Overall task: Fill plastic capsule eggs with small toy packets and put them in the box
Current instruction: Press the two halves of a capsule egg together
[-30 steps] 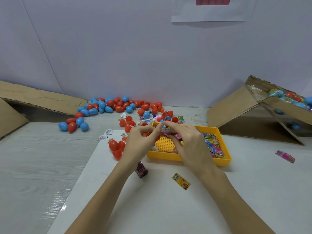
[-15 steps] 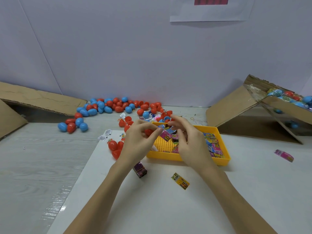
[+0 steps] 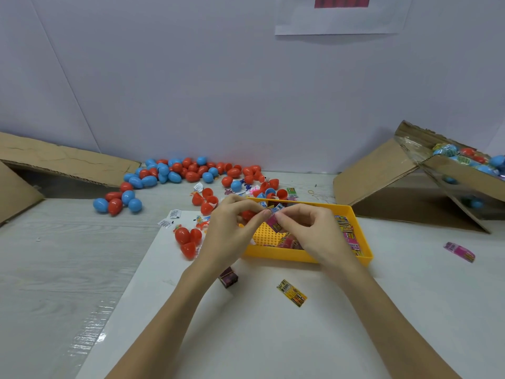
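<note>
Over the yellow tray (image 3: 306, 257) my left hand (image 3: 232, 231) grips a red egg half (image 3: 248, 215) while my right hand (image 3: 311, 231) pinches a small toy packet (image 3: 274, 214) against it, fingertips meeting; the box (image 3: 410, 176) sits far right.

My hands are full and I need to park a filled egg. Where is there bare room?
Free: the white sheet nearer than the yellow packet, and the stretch between the yellow tray and the pink packet. Crowded: behind and left of the tray, among the loose eggs.
</note>
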Available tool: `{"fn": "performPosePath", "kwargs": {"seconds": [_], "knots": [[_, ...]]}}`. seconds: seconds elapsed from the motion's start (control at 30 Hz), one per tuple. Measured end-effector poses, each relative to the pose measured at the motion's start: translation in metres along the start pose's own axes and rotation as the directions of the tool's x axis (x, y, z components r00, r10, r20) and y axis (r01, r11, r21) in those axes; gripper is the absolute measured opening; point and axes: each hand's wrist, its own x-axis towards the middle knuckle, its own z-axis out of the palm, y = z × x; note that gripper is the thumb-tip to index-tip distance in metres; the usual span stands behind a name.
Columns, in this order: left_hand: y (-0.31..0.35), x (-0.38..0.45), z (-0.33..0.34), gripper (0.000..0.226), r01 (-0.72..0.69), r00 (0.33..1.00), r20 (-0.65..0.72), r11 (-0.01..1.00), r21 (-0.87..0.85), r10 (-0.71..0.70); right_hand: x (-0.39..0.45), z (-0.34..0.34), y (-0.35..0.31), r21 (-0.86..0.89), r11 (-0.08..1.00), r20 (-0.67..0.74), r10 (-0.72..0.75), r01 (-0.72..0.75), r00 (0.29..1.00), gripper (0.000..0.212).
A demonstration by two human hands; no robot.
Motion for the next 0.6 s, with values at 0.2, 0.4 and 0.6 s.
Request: {"fn": "performPosePath", "kwargs": {"seconds": [0.2,0.4,0.6], "knots": [[-0.002,0.002,-0.003,0.010,-0.010,0.999,0.036,0.999,0.047,0.008,0.000,0.000,-0.006,0.061,0.993,0.059,0.101,-0.104,0.993,0.022],[-0.002,0.000,-0.003,0.015,-0.055,0.997,0.053,0.994,0.097,0.050,-0.001,-0.003,-0.004,-0.046,0.999,0.112,0.011,-0.005,0.994,0.008],[0.005,0.001,-0.005,0.035,0.037,0.992,0.122,0.988,-0.150,-0.019,0.004,-0.010,0.002,-0.050,0.999,-0.106,0.008,-0.013,0.994,0.012]]}}
